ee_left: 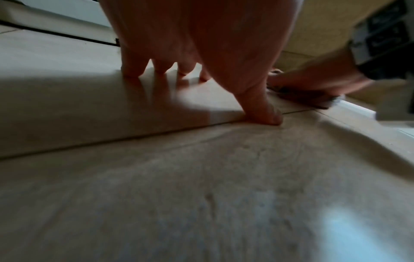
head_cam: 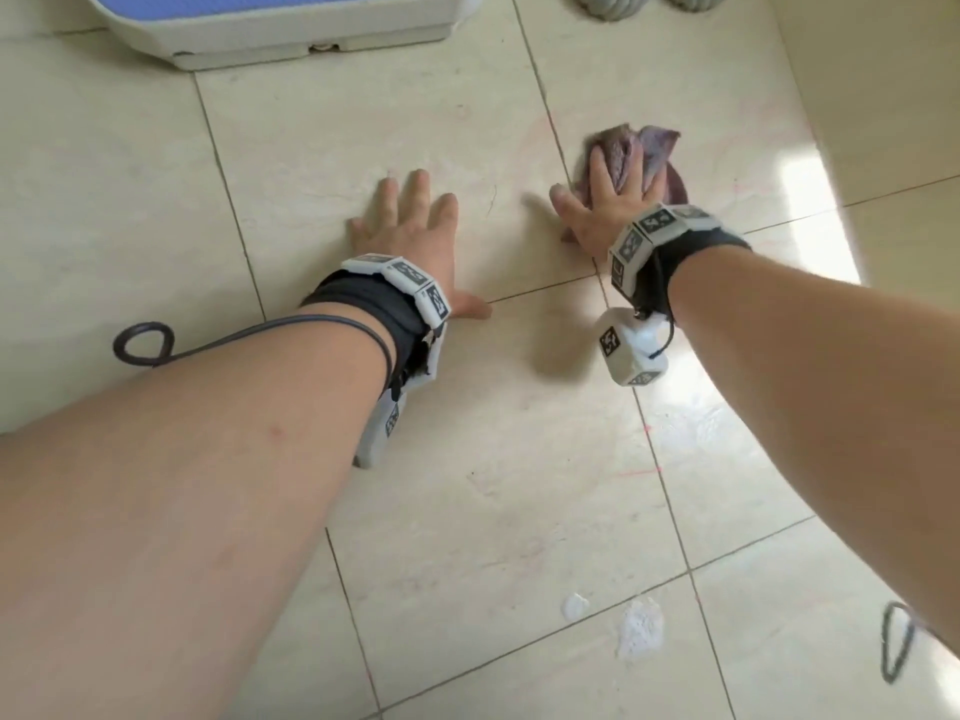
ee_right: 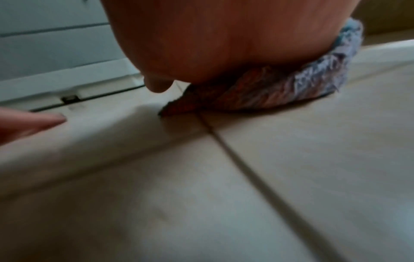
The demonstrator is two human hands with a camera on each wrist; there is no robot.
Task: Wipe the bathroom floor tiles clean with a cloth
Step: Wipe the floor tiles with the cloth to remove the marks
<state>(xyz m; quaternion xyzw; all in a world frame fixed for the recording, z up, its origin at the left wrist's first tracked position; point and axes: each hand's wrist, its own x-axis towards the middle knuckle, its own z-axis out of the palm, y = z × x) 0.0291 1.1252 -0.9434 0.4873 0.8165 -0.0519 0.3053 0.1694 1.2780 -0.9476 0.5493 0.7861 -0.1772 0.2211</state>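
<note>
White splotches (head_cam: 640, 627) lie on the floor tiles (head_cam: 519, 485) nearest the person, behind both wrists and unwiped. Further out, the left hand (head_cam: 410, 236) is spread flat on a tile, fingers straight, thumb at a grout line; it looks like a brace. Just beside it, slightly further out, the right hand (head_cam: 605, 200) presses open-palmed on the cloth (head_cam: 631, 158), fingers splayed over a bunched purplish wad that straddles a grout line. The cloth lies under and ahead of that palm, its bulk to the little-finger side. Judgement: the splotches lie straight back along the right forearm, so the stroke pulls toward the person. A white step stool (head_cam: 291, 33) stands beyond.
</note>
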